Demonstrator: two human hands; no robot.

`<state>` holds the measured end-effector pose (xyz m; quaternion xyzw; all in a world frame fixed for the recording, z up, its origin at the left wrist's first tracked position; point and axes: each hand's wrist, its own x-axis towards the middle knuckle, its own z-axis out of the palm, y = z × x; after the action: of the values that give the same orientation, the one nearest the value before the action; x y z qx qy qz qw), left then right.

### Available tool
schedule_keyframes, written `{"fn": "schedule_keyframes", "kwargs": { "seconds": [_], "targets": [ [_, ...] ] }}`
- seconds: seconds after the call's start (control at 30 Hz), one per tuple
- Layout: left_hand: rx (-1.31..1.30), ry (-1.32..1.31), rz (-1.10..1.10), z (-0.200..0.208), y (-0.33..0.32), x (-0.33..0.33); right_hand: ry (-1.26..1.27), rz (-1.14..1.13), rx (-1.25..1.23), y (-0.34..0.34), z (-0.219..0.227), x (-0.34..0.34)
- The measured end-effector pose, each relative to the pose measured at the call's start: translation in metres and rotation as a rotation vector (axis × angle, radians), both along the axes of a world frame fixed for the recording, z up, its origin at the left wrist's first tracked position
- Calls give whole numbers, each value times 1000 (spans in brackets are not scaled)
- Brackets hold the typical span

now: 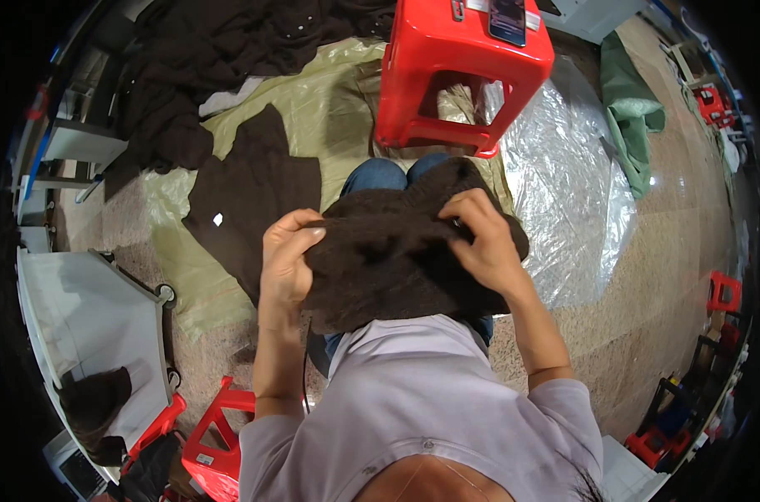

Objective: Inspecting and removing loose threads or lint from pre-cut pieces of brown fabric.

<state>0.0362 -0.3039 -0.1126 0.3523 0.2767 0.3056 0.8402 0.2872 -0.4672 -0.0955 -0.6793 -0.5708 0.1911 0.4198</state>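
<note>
- Far left of the big red plastic stool (468, 67), and nearer the person, there's a pale grey wheeled cart (87, 301) with a bunched dark cloth (99, 406) on it.
- Heap of dark brown knit fabric (187, 100) left of the stool, on the floor.
- A flat dark brown panel (263, 180) with a small white spot lies on yellowish plastic sheeting (338, 92), left of the stool and closer in.
- Left hand (288, 255), near side of the stool and left of it: thumb and fingers pinched together, so that grip is closed on the edge of the knit piece (380, 276).
- That knit piece is dark brown too, spread over the person's lap, just on the near side of the stool.
- Right hand (484, 238), straight in from the stool: fingers curled against the knit, grip partly closed, honestly can't tell how firmly it's holding.
- Smartphone (508, 21) on top of the stool.
- Clear plastic sheet (555, 201) just right of the stool, then green sheeting (629, 117) farther right.
</note>
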Motion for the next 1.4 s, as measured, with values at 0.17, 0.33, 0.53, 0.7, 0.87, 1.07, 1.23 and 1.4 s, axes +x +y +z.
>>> {"fn": "schedule_keyframes", "kwargs": {
  "seconds": [0.17, 0.33, 0.53, 0.7, 0.87, 1.07, 1.23, 1.4],
  "targets": [
    [-171, -6, 7, 8, -11, 3, 250, -212, -80, -25, -3, 17],
    [-166, -49, -20, 21, -18, 24, 198, -267, 73, -24, 22, 5],
    [-4, 79, -18, 27, -45, 53, -258, 40, 401, 0, 33, -43],
    [69, 83, -50, 20, -48, 49, -487, 14, 530, 15, 16, -47],
    [94, 68, -25, 11, -50, 47, -474, 29, 533, 20, 8, -49],
    [317, 107, -43, 15, -47, 43, 21, 203, 200, 23, 22, -36],
    [514, 207, -218, 20, -42, 31, 157, 501, -106, 35, 24, -21],
    [686, 342, -17, 21, -56, 38, -88, 305, 146, 27, 12, -45]
  ]
}}
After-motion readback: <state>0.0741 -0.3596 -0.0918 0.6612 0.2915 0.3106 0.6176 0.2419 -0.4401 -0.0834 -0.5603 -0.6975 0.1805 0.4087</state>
